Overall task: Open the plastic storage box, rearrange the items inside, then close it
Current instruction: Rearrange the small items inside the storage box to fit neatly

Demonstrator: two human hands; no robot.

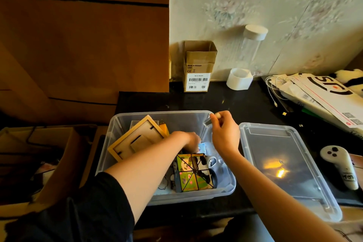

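Nearest, at 7 o'clock, a black sleeve (82,208) pushed up a bare forearm, leading to the left hand (185,139) sunk among the contents of the clear plastic storage box (125,124) at centre; fingers hidden behind the items, so grasping or released could not be told. From 5 o'clock, the right hand (224,133) raised over the box's far right corner, fingertips pinching a small clear glass vial with a pale stopper (211,120). Inside the box: at 9 o'clock a light wooden picture frame (135,141), tilted back-side up against the left wall; at 6 o'clock a colourful cartoon-printed cube (191,173), lying just beside a small dark glossy object too unclear to identify. Lid off: clear plastic lid (280,163) lying flat on the black tabletop (235,100) at 3 o'clock, just beside the box. At 12 o'clock, against the wall, a brown cardboard carton with a barcode label (198,67) and a tall clear cylinder with a white cap (249,49).
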